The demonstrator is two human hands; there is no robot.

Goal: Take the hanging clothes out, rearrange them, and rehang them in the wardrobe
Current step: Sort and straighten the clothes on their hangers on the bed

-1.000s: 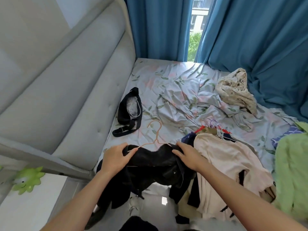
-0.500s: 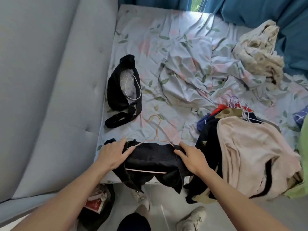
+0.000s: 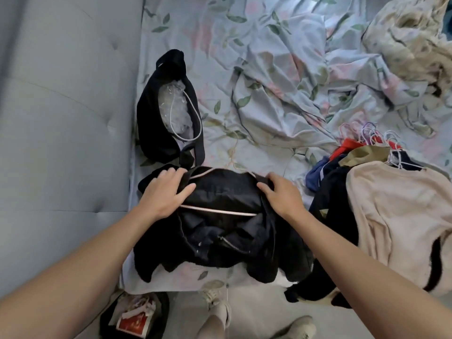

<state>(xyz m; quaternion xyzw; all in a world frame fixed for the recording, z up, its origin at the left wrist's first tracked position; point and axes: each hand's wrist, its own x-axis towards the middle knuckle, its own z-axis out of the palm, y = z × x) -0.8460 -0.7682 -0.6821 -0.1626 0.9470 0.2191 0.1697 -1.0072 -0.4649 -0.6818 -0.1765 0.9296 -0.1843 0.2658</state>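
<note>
A black garment [image 3: 220, 231] lies on the near edge of the bed, draped over a pink hanger [image 3: 220, 210] whose bar shows across it. My left hand [image 3: 166, 192] holds the garment's left shoulder, fingers curled over the fabric. At the right shoulder my right hand [image 3: 281, 194] does the same, its fingertips tucked into the cloth. A pile of clothes on hangers [image 3: 391, 216] lies to the right, a beige top uppermost, with several hanger hooks [image 3: 374, 135] at its far end.
A black bag [image 3: 168, 113] with clear plastic inside lies just beyond the garment by the grey padded headboard [image 3: 61, 118]. The floral sheet [image 3: 269, 81] is rumpled; a cream cloth bundle [image 3: 411, 40] sits far right. On the floor below are shoes [image 3: 220, 307] and a bag [image 3: 137, 316].
The view has tilted down and closer to the bed. The hanger's hook, seen above the garment before, is now hidden under the collar; both hands stay on the shoulders.
</note>
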